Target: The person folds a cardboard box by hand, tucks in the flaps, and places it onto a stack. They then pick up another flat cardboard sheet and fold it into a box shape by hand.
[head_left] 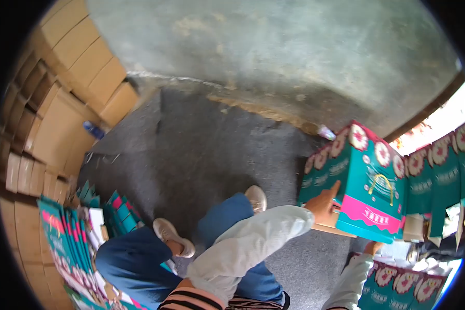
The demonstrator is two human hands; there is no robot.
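A teal gift box (374, 181) with a pink band, white-and-red flower shapes and a yellow cord handle stands at the right. My left hand (323, 207) reaches across to its near left side, index finger stretched along the side and the other fingers bent at the lower edge. At the bottom corner, my right hand (372, 248) grips from below, its fingertips partly hidden by the box. White sleeves cover both forearms. More boxes of the same pattern stand close behind the held one.
Brown cartons (82, 57) are stacked along the left. Flat teal packaging (62, 227) lies beside my legs, and more patterned boxes (398, 289) stand at lower right. A grey wall (274, 46) rises beyond the dark floor (206, 139). A blue object (93, 130) rests by the cartons.
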